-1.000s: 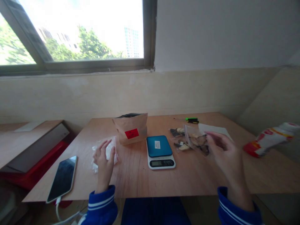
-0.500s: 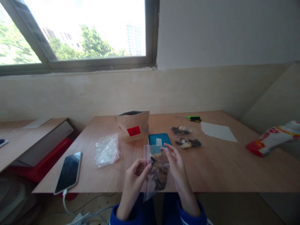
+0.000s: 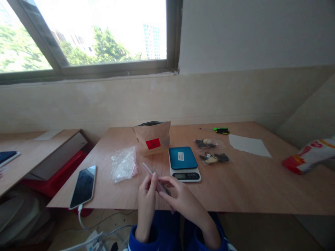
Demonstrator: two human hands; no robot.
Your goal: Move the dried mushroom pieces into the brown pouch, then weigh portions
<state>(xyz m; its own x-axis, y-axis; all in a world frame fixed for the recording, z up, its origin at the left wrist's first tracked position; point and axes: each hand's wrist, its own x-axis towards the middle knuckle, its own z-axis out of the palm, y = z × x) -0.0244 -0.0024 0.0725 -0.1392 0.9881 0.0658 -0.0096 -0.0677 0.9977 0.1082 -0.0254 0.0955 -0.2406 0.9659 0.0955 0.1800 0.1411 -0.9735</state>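
Note:
Near the table's front edge, my left hand (image 3: 147, 191) and my right hand (image 3: 179, 195) both pinch a clear zip bag (image 3: 148, 169) along its red-lined top. The bag is turned nearly edge-on, so most of its dark and tan dried pieces are hidden behind my fingers. Just beyond my right hand lies a kitchen scale (image 3: 184, 164) with a blue plate and a dark display. Two filled zip bags of dried pieces (image 3: 209, 143) rest to its right. A brown paper pouch (image 3: 153, 137) with a red label stands behind, its top open.
A stack of clear zip bags (image 3: 124, 164) lies left of my hands. A phone (image 3: 83, 186) with a charging cable sits at the front left. A screwdriver (image 3: 218, 130), a white paper sheet (image 3: 248, 145) and a red-and-white bottle (image 3: 309, 155) are on the right.
The zip bag has turned from facing me to nearly edge-on and moved left. My right hand has come down to its top edge, uncovering the scale's front. The view has shifted slightly.

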